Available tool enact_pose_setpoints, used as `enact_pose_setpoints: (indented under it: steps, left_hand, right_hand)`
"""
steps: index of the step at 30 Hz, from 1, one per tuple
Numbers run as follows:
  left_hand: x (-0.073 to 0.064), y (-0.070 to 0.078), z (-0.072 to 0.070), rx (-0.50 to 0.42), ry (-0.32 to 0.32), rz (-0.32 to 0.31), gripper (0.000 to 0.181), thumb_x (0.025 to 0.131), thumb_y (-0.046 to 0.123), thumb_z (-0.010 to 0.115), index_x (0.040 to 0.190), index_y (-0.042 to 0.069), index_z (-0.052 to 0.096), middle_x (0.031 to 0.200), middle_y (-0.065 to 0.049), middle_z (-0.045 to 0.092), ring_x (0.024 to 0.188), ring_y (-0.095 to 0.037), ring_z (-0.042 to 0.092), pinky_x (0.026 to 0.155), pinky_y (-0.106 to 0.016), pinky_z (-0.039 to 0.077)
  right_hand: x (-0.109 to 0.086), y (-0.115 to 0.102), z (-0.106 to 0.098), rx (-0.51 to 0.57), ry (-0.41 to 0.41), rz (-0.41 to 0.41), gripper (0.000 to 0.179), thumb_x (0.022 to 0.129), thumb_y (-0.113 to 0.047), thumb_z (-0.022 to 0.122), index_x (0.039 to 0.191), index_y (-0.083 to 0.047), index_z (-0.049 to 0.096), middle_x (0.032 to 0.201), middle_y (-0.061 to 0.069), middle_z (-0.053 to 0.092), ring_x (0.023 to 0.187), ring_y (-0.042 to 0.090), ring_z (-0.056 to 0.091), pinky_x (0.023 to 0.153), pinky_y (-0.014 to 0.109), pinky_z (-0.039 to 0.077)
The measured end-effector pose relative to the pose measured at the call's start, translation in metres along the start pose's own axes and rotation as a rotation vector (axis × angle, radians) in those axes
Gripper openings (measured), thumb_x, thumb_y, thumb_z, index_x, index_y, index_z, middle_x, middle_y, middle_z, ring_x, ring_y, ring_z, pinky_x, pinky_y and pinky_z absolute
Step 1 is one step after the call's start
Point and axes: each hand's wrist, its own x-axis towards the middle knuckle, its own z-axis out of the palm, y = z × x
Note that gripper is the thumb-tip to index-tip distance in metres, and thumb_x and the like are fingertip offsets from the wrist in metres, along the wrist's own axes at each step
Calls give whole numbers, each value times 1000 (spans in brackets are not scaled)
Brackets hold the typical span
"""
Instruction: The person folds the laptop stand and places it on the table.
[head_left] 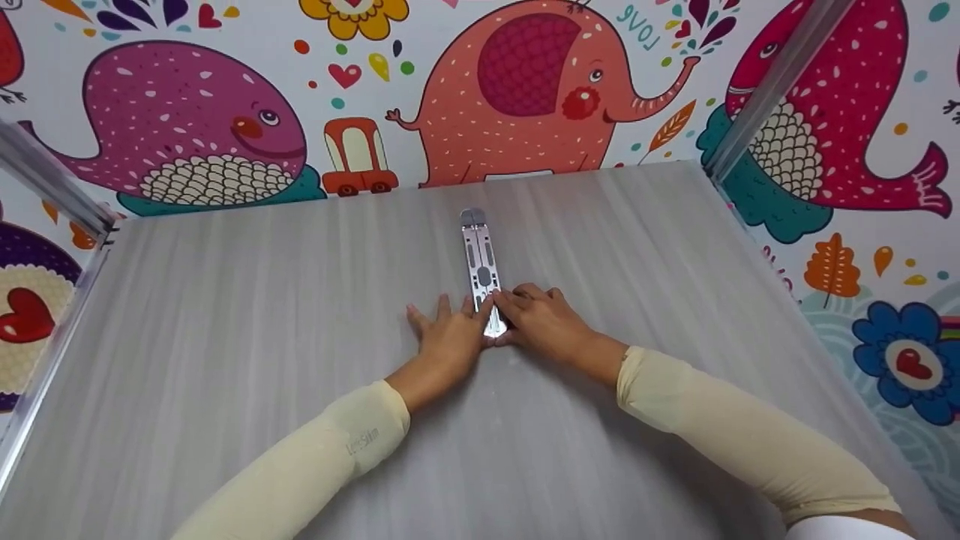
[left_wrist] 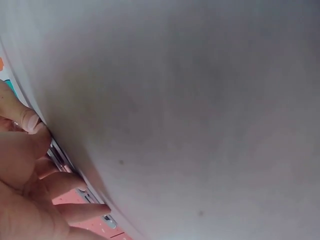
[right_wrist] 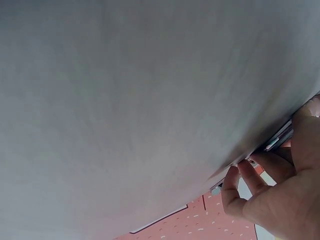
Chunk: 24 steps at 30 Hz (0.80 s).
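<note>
A slim, folded silver laptop stand (head_left: 484,275) with slots and grey pads at its far end lies lengthwise on the wood-grain table. Both hands are at its near end, where the thumbs come close together. My left hand (head_left: 450,339) pinches the left side between thumb and index finger, its other fingers spread over the table. On the right side, my right hand (head_left: 549,324) grips the stand with bent fingers. Each wrist view shows the stand only in part, behind the left fingers (left_wrist: 67,185) and the right fingers (right_wrist: 250,177).
The grey table (head_left: 262,322) reaches back to a wall printed with cartoon animals, including an elephant (head_left: 525,97). Metal posts stand at the back left (head_left: 56,180) and back right (head_left: 772,90) corners. A metal rail (head_left: 45,367) runs along the left edge.
</note>
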Motion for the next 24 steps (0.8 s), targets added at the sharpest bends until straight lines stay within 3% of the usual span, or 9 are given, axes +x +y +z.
enact_pose_setpoints:
  steps: [10,12,15,19,21,24]
  left_hand:
    - [-4,-7,0,-9,4,18,68,93,50,63,155,26,46,146,-12,60,137,-48,48,94,-87,33]
    - [-2,-12,-4,-48,-6,35,71,91,52,65,154,25,47,144,-13,61,134,-49,50,92,-87,35]
    - [1,-21,-14,-160,-50,62,71,91,49,71,153,26,48,137,-16,65,128,-48,54,92,-83,40]
    - [4,-40,-25,-337,-84,144,61,94,35,73,150,19,54,126,-20,70,118,-44,62,95,-67,50]
    - [4,-51,-30,-398,-74,183,55,96,30,71,147,14,57,126,-20,70,117,-42,65,97,-59,52]
    - [4,-71,-38,-451,-40,191,50,99,23,65,145,5,57,132,-22,67,122,-38,64,106,-53,49]
  right_hand:
    - [2,-6,0,0,22,-40,72,86,-56,70,140,-9,61,127,5,73,116,27,62,74,53,55]
    - [4,-4,-4,60,0,-43,70,86,-53,73,140,-10,61,125,8,73,116,29,62,75,54,55]
    - [8,2,-14,220,-99,-25,67,90,-45,75,143,-9,58,125,13,71,121,32,61,87,56,55]
    - [14,16,-29,425,-221,6,60,96,-33,71,148,-8,54,131,15,69,125,33,62,105,49,50]
    - [16,26,-36,487,-225,26,56,99,-30,68,147,-5,54,134,15,68,124,32,64,107,48,50]
    - [15,42,-46,540,-176,90,52,100,-25,66,145,-3,55,136,17,66,119,33,68,103,50,53]
